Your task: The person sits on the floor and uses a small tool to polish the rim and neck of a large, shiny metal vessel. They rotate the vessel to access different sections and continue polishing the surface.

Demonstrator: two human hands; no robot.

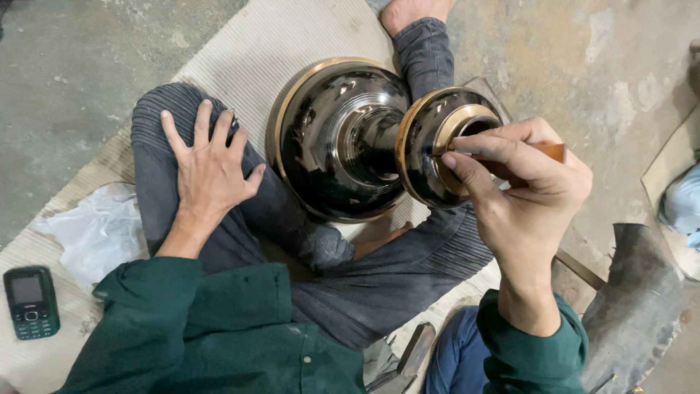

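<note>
A shiny black metal vase (350, 138) with brass-coloured rims lies on its side across my lap. My right hand (521, 197) is closed on a tool with a reddish wooden handle (548, 152), held at the brass rim of the vase's mouth (467, 120). My left hand (211, 164) rests flat with fingers spread on my left knee, in grey trousers, holding nothing and clear of the vase.
I sit on a ribbed beige mat (292, 44) over a concrete floor. A small dark green mobile phone (30, 302) lies at the left, beside crumpled white plastic (95, 230). A dark curved metal piece (634, 299) stands at the right; metal tools (408, 357) lie below.
</note>
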